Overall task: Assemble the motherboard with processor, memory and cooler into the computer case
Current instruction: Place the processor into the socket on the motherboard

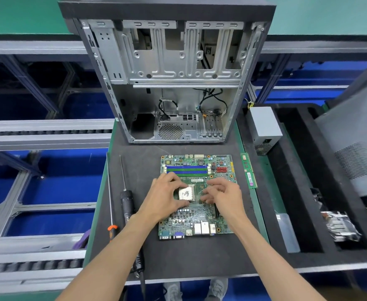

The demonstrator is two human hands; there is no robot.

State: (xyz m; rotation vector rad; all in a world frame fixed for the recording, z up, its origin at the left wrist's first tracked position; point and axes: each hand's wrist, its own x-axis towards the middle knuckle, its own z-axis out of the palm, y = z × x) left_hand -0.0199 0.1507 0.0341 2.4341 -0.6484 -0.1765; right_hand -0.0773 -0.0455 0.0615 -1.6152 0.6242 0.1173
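Grey sheet metal forms the open computer case (174, 83), which stands at the far end of the dark table (178, 257) with loose cables inside, and a grey power supply (264, 129) sits in a black foam tray (297, 192) to its right. In front of the case the green motherboard (196, 216) lies flat on the table, a memory stick (249, 171) just beside its right edge and an electric screwdriver (126, 200) and a long orange-handled screwdriver (111, 200) to its left. Over the board's middle, the left hand (163, 196) has its grip curled round the silver processor (186, 193) at the socket, while the right hand (224, 196) hovers just right of it, fingers bent and holding nothing visible.
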